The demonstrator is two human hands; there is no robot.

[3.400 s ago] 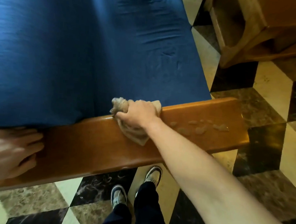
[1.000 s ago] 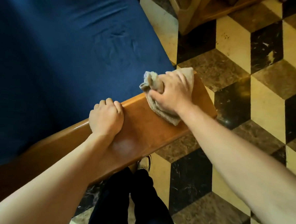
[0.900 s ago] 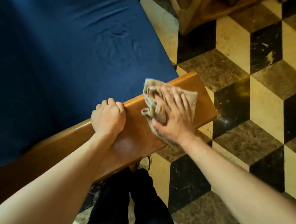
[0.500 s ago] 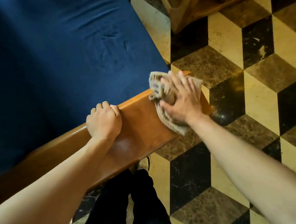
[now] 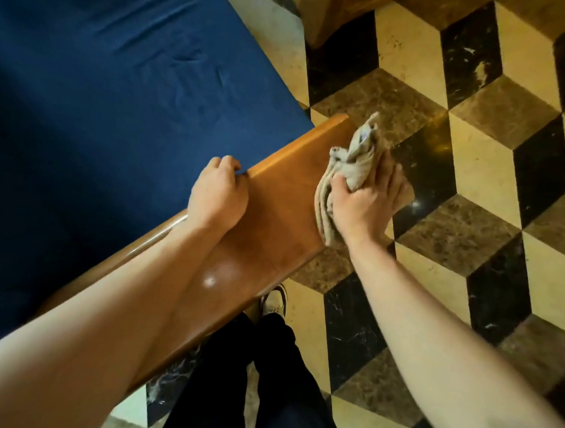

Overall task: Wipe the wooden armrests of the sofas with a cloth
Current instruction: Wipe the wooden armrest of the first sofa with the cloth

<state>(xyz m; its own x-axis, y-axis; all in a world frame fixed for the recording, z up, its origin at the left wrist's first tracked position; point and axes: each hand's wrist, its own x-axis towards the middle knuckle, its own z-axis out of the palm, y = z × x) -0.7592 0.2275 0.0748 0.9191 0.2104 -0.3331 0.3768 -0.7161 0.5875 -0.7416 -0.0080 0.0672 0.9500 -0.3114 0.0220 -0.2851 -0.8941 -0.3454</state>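
Note:
A glossy brown wooden armrest (image 5: 274, 213) runs diagonally from lower left to its front end at the centre. My right hand (image 5: 363, 205) grips a bunched beige cloth (image 5: 349, 171) against that front end, fingers wrapped over the end face and the cloth's top corner sticking up. My left hand (image 5: 218, 194) rests on the armrest's top with its fingers curled over the inner edge beside the blue sofa cushion (image 5: 117, 90). A pale sheen marks the wood near my left forearm.
The floor (image 5: 474, 158) is tiled in a cream, brown and black cube pattern. A second piece of wooden furniture (image 5: 334, 13) stands at the top centre. My legs and one shoe (image 5: 276, 302) are below the armrest.
My right hand has slid the cloth from the armrest's top onto its front end, with the cloth now bunched and standing up. My left hand shifted slightly toward the inner edge.

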